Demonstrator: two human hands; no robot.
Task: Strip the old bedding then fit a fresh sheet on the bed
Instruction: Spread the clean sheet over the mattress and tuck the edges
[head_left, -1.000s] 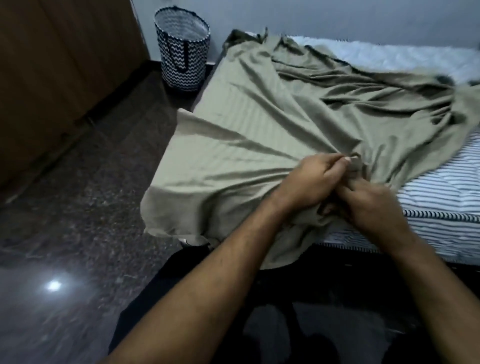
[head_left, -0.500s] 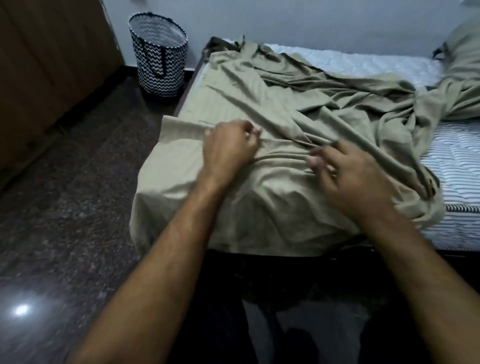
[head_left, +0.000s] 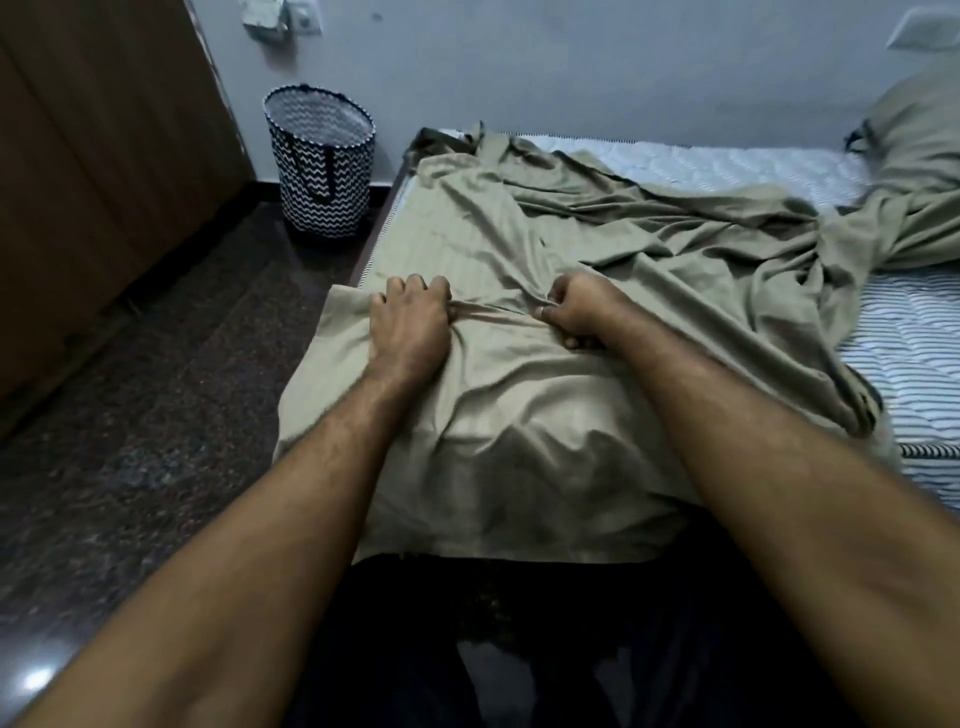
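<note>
My left grip (head_left: 410, 332) and right grip (head_left: 576, 312) each clutch a fold of the crumpled olive-green cotton sheet (head_left: 519, 415), which drapes over the near corner of the striped mattress (head_left: 914, 332). At ten o'clock a black-and-white zigzag fabric laundry basket (head_left: 322, 166) stands on the dark speckled floor (head_left: 156, 389).

Before you stands the bed (head_left: 909, 332), its striped mattress bare along the right side and at the far edge. An olive sheet (head_left: 519, 415) lies rumpled across it — draped over the near left corner, bunched toward the pillow (head_left: 919, 156) at the far right. The dark speckled floor (head_left: 156, 389) carries a zigzag-patterned laundry basket (head_left: 322, 166) by the bed's far left corner.
</note>
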